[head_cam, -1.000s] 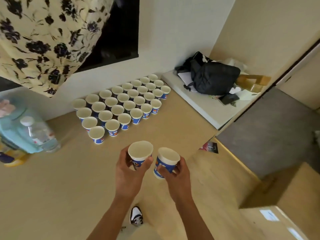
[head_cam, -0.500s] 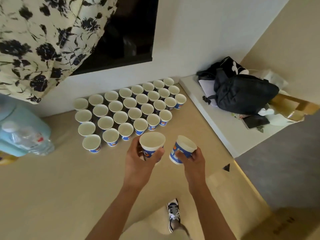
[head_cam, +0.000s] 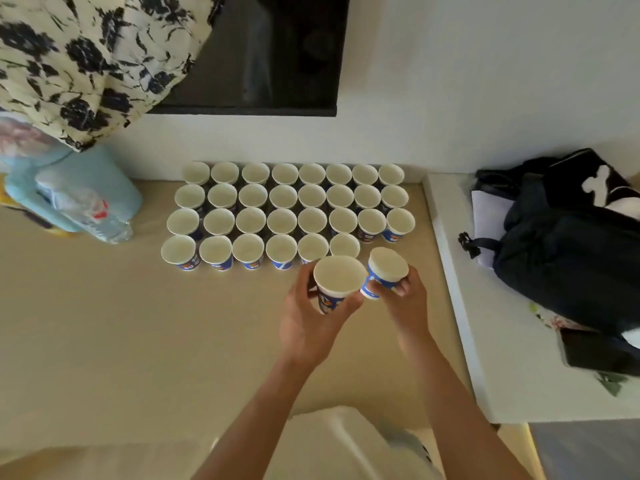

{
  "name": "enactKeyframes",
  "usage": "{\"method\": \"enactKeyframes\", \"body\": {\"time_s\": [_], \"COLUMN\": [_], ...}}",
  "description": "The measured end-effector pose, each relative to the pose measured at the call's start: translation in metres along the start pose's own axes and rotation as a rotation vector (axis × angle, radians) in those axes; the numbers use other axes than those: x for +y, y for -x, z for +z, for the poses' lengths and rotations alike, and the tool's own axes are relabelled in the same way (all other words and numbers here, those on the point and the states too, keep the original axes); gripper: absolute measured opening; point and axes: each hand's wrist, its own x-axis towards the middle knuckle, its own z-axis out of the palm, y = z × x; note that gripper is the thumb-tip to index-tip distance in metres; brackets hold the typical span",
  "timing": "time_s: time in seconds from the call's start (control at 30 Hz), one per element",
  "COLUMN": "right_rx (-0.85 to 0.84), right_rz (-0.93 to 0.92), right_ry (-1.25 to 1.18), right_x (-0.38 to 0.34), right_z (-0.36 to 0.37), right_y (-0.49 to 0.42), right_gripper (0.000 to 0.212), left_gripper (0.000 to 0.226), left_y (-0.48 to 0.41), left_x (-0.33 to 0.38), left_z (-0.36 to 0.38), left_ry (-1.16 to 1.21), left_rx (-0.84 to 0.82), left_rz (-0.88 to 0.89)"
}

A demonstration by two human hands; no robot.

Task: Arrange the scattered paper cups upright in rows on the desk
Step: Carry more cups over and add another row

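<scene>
Bag (head_cam: 568, 258) cut by right edge, bottle (head_cam: 86, 213) blurred, paper cups (head_cam: 216, 251) with unreadable logos

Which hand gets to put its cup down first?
Probably the right hand: the right cup hangs by the empty end of the front row, while the left hand holds the left cup in front of filled places.

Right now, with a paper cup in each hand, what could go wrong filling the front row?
The blue-and-white paper cup in the left hand hangs close to the front row's last standing cup and could knock it. The other cup in the right hand is tilted and might tip when set down.
</scene>
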Motion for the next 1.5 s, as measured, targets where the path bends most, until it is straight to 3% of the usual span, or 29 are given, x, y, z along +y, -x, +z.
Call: {"method": "enactKeyframes", "body": {"time_s": [0.17, 0.57, 0.97, 1.5], "right_rx": [-0.055, -0.148, -0.192, -0.212], "right_rz": [0.076, 0.049, 0.011, 0.011], "right_ry": [0.059, 0.17, 0.226, 0.195], "right_x": [0.027, 0.061, 0.076, 0.081], "right_z": [-0.026, -0.031, -0.012, 0.0], "right_y": [-0.041, -0.1, -0.134, -0.142], "right_gripper": [0.072, 0.052, 0.075, 0.078], "left_gripper": [0.065, 0.056, 0.057, 0.058], "left_y": [0.002, 0.0, 0.006, 0.009], "left_x": [-0.002, 0.002, -0.007, -0.008], "left_z": [0.031, 0.057, 0.063, 0.043], "left_ry": [-0.036, -0.088, -0.105, -0.088], "left_rx": [0.085, 0.185, 0.169, 0.189], "left_rz": [-0.022, -0.016, -0.042, -0.033]}}
